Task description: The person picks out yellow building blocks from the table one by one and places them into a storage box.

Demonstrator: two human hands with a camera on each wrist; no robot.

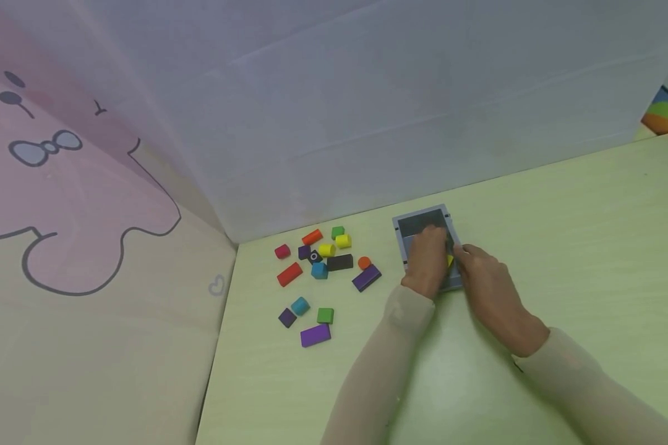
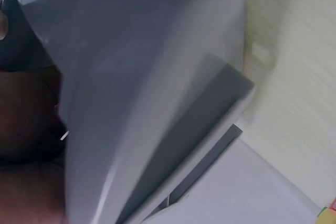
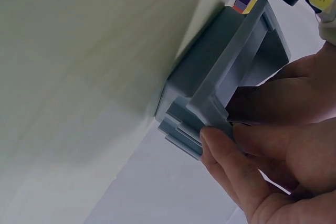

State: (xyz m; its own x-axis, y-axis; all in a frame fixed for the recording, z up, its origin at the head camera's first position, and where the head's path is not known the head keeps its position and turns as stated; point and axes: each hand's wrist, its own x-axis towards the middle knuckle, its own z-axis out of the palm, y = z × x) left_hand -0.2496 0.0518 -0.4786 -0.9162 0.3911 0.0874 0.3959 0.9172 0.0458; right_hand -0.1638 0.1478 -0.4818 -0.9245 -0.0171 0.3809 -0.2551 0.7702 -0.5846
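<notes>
A grey plastic bin (image 1: 420,212) stands on the table near the wall. My left hand (image 1: 427,262) reaches down inside it, and its fingertips are hidden, so what they hold cannot be seen. Beside that hand a bit of a yellow piece (image 1: 449,260) shows in the bin. With thumb and fingers, my right hand (image 1: 492,290) pinches the bin's right rim. The right wrist view shows these fingers (image 3: 231,158) on the rim corner, with the left hand (image 3: 299,90) over the opening. In the left wrist view the bin's grey wall (image 2: 131,66) fills much of the picture.
Left of the bin lie several coloured blocks, among them a purple block (image 1: 367,278), an orange piece (image 1: 364,262), a black block (image 1: 340,262) and a red block (image 1: 289,274). Nearer sit a green block (image 1: 325,316) and a violet block (image 1: 315,335). A pale wall covering (image 1: 334,179) borders the table.
</notes>
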